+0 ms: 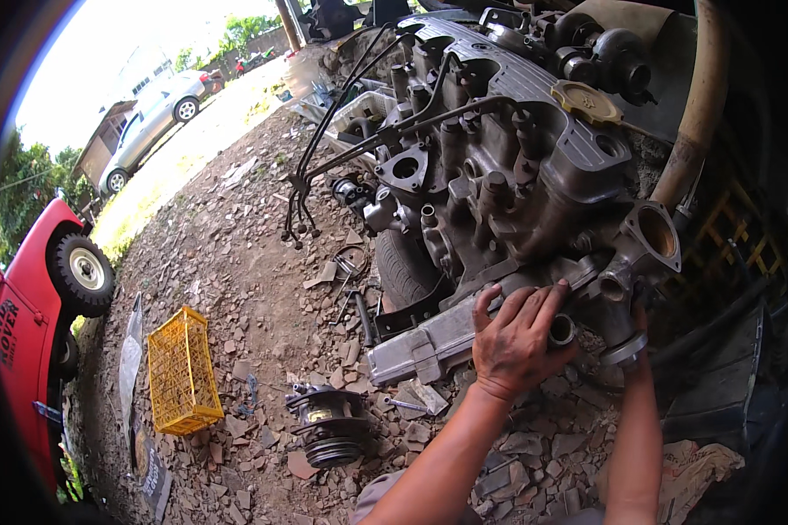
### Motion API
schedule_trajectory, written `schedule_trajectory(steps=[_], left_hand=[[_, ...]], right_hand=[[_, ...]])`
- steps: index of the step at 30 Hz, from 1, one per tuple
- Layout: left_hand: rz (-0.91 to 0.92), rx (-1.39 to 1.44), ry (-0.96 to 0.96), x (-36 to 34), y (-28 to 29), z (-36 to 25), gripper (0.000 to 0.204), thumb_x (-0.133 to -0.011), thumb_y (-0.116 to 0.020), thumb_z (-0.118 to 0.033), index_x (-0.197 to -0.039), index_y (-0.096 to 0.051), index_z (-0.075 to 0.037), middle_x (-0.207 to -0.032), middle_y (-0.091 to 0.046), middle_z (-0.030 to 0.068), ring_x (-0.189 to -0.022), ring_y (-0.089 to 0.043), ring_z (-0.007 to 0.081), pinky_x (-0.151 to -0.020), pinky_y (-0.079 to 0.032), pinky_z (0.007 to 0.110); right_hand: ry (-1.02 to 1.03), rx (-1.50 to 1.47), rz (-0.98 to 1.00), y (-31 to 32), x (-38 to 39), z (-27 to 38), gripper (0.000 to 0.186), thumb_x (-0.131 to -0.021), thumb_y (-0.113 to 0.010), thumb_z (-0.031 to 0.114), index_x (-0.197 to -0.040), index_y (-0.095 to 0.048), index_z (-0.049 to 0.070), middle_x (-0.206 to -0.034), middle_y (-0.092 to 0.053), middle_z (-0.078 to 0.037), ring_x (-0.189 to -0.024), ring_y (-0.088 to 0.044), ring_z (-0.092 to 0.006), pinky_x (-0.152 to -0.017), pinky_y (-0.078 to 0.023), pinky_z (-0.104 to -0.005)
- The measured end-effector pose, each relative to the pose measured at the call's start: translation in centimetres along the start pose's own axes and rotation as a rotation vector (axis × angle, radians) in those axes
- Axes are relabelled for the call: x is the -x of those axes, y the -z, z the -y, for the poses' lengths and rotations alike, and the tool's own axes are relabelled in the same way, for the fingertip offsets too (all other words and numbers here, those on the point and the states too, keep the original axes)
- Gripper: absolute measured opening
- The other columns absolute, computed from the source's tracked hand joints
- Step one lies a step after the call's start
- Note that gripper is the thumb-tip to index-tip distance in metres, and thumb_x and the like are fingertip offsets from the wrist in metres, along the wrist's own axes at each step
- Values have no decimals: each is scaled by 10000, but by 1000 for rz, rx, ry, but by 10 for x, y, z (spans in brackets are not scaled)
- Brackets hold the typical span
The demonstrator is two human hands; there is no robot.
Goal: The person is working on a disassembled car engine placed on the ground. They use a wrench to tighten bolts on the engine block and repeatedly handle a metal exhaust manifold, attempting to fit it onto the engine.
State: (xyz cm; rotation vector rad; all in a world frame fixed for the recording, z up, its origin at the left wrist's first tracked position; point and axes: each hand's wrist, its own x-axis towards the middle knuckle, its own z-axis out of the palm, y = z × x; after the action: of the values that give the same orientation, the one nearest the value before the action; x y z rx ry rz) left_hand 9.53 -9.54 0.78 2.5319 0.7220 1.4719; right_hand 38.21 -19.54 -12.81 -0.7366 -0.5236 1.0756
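Observation:
A large grey engine (pixel 534 210) fills the right half of the view. At its near end, a cast-metal pipe housing (pixel 617 284) has a wide round opening and a smaller pipe stub. My left hand (pixel 518 343) is dark with grease. Its fingers curl over the housing's left side, with the thumb under a round pipe end (pixel 563 330). My right hand (pixel 641 315) reaches up behind the housing's right side, its fingers mostly hidden. A shiny metal ring (pixel 624 350) shows beside that wrist. Left of my left hand lies a flat ribbed metal cover (pixel 420 348).
A pulley unit (pixel 328 424) and a yellow crate (pixel 184 372) sit on the rubble ground. A tyre (pixel 405 267) lies under the engine. Thin metal pipes (pixel 302 184) jut left. A bamboo pole (pixel 696 114) slants at right. A red vehicle (pixel 35 306) and silver car (pixel 153 118) stand farther left.

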Motion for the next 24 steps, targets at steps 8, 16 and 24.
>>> schedule_trajectory(steps=[8, 16, 24], left_hand=[[27, 81, 27, 1, -3, -3, 667, -626, -750, -396, -1231, -603, -155, -1033, -638, -41, -1018, -581, 114, -1053, -265, 422], [41, 133, 28, 5, -4, 4, 791, -548, -791, -415, -1241, -566, -106, -1061, -582, -23, -1053, -532, 134, -1095, -221, 451], [14, 160, 35, 6, -7, 4, 770, -544, -786, -403, -1220, -576, -99, -1047, -580, -18, -1041, -535, 137, -1094, -222, 452]], right_hand=[[-65, -83, 366, 1, -6, 15, 485, -1011, -421, 249, -1398, -355, -35, -1401, -441, -174, -1285, -442, -229, -1101, -352, -366], [-17, -30, 373, -22, -7, 22, 488, -1013, -412, 249, -1409, -340, -28, -1412, -422, -164, -1310, -410, -232, -1117, -324, -369], [13, 16, 311, -27, -4, 26, 467, -1005, -426, 247, -1381, -381, -27, -1362, -468, -160, -1258, -459, -231, -1078, -364, -365]])
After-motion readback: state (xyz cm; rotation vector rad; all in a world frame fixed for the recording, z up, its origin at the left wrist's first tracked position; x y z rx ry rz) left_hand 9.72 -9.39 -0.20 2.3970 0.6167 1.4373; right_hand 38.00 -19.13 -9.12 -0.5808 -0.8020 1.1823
